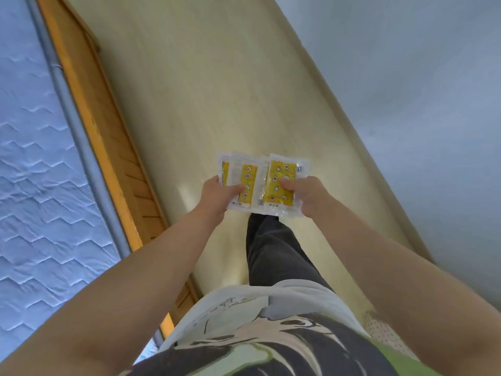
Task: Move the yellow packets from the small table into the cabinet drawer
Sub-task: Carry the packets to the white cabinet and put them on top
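Note:
I hold a fan of yellow packets in clear plastic wrapping, printed with stars, out in front of me above the floor. My left hand (219, 196) grips the left packets (245, 176) with the thumb on top. My right hand (306, 195) pinches the right packet (283, 185), thumb pressed on its yellow face. The two bunches overlap in the middle. Neither the small table nor the cabinet drawer is in view.
Pale wood-look floor (203, 90) stretches ahead. A bed with a blue quilted mattress (35, 172) and orange wooden frame (113, 147) runs along the left. A grey wall (406, 90) with a beige skirting runs along the right. My dark trouser leg (271, 248) steps forward below the packets.

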`<action>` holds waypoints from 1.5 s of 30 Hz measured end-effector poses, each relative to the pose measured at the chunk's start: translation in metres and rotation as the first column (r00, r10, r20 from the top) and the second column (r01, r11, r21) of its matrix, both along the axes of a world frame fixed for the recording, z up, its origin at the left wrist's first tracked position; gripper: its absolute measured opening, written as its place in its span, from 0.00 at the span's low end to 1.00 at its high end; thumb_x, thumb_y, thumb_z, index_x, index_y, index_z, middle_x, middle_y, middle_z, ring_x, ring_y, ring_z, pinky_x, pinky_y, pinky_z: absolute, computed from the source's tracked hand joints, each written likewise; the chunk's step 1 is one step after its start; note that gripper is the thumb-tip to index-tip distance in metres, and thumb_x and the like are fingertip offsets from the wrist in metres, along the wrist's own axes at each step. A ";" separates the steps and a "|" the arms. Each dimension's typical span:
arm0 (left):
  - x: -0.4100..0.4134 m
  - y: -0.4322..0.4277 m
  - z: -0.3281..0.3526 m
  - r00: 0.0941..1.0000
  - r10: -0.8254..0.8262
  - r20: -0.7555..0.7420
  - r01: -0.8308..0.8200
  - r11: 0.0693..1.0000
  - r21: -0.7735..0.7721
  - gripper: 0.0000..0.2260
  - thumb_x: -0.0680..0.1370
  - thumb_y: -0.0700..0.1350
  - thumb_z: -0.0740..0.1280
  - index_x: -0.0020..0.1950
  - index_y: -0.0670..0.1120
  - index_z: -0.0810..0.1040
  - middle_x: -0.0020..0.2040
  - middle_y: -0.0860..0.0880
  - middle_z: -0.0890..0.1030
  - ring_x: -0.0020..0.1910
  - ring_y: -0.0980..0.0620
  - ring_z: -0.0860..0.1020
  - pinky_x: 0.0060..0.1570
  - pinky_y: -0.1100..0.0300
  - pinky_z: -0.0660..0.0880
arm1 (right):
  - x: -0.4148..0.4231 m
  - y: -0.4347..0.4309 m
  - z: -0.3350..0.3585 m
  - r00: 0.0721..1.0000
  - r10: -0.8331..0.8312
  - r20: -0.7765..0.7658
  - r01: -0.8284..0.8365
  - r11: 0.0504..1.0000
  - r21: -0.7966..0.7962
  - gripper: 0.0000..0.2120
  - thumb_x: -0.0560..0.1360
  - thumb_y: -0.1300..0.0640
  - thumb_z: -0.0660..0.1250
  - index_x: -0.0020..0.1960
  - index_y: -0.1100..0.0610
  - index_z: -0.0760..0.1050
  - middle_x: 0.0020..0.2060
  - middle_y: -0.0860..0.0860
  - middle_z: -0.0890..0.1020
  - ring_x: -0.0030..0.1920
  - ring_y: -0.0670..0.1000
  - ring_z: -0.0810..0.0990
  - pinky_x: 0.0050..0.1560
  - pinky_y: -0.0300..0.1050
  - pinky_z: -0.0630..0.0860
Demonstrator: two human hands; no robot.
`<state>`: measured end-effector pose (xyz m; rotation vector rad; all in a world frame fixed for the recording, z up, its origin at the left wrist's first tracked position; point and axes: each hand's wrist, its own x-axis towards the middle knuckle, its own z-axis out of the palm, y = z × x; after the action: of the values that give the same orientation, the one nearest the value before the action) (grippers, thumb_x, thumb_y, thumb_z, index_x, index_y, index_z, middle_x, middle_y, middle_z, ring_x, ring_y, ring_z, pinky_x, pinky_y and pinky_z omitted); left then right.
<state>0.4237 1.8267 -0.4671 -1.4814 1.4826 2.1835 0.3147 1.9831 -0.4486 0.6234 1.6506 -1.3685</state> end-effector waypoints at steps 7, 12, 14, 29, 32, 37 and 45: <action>-0.112 -0.128 0.015 0.960 0.282 -0.001 -0.281 0.959 0.026 0.11 0.72 0.29 0.70 0.50 0.43 0.78 0.48 0.44 0.83 0.46 0.45 0.83 0.48 0.50 0.80 | -0.140 -0.165 0.005 0.969 0.245 0.015 -0.245 0.969 0.030 0.11 0.71 0.67 0.72 0.54 0.64 0.77 0.48 0.58 0.82 0.45 0.58 0.82 0.47 0.55 0.79; -0.146 -0.227 0.018 0.910 0.412 0.051 -0.412 0.911 -0.013 0.13 0.72 0.33 0.72 0.53 0.45 0.77 0.51 0.45 0.83 0.48 0.45 0.83 0.51 0.48 0.79 | -0.189 -0.290 0.008 0.892 0.452 0.006 -0.452 0.891 0.039 0.15 0.72 0.66 0.71 0.58 0.65 0.77 0.51 0.58 0.81 0.43 0.56 0.81 0.41 0.48 0.78; -0.154 -0.279 0.012 0.883 0.465 0.058 -0.465 0.885 -0.025 0.15 0.72 0.35 0.73 0.57 0.44 0.77 0.53 0.46 0.83 0.50 0.45 0.82 0.53 0.46 0.79 | -0.203 -0.350 0.006 0.847 0.531 0.012 -0.531 0.847 0.018 0.14 0.72 0.66 0.71 0.57 0.64 0.77 0.51 0.58 0.81 0.43 0.56 0.81 0.38 0.46 0.77; -0.236 -0.641 0.018 0.744 0.663 0.088 -0.665 0.747 -0.001 0.16 0.72 0.33 0.72 0.57 0.45 0.77 0.56 0.45 0.82 0.50 0.45 0.83 0.53 0.43 0.79 | -0.305 -0.751 -0.001 0.630 0.776 0.014 -0.773 0.626 0.101 0.19 0.68 0.59 0.77 0.56 0.61 0.78 0.50 0.55 0.83 0.52 0.58 0.81 0.59 0.58 0.75; -0.273 -0.701 0.012 0.690 0.719 0.089 -0.722 0.692 0.001 0.19 0.72 0.33 0.72 0.61 0.43 0.77 0.56 0.45 0.82 0.50 0.45 0.83 0.53 0.42 0.78 | -0.341 -0.824 -0.001 0.570 0.822 0.011 -0.816 0.564 0.126 0.22 0.67 0.57 0.77 0.58 0.61 0.77 0.51 0.56 0.82 0.52 0.59 0.81 0.58 0.57 0.76; -0.330 -0.792 0.000 0.567 0.819 0.090 -0.820 0.571 -0.034 0.11 0.72 0.34 0.73 0.48 0.48 0.79 0.51 0.45 0.83 0.48 0.44 0.83 0.53 0.42 0.78 | -0.398 -0.947 0.010 0.435 0.900 -0.020 -0.895 0.434 0.097 0.16 0.71 0.64 0.73 0.57 0.64 0.76 0.51 0.58 0.82 0.48 0.58 0.82 0.50 0.54 0.78; -0.372 -0.911 0.000 0.220 0.958 0.185 -0.968 0.238 -0.084 0.11 0.71 0.34 0.73 0.49 0.45 0.75 0.43 0.47 0.82 0.40 0.47 0.82 0.46 0.50 0.80 | -0.415 -1.123 0.003 0.078 0.996 -0.036 -0.979 0.083 0.185 0.18 0.70 0.62 0.74 0.59 0.61 0.77 0.53 0.56 0.82 0.51 0.57 0.82 0.55 0.54 0.78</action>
<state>0.0515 0.9162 -0.4673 -3.0673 0.2316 2.2864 -0.1005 0.8596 -0.4460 -0.6463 1.6496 -0.2035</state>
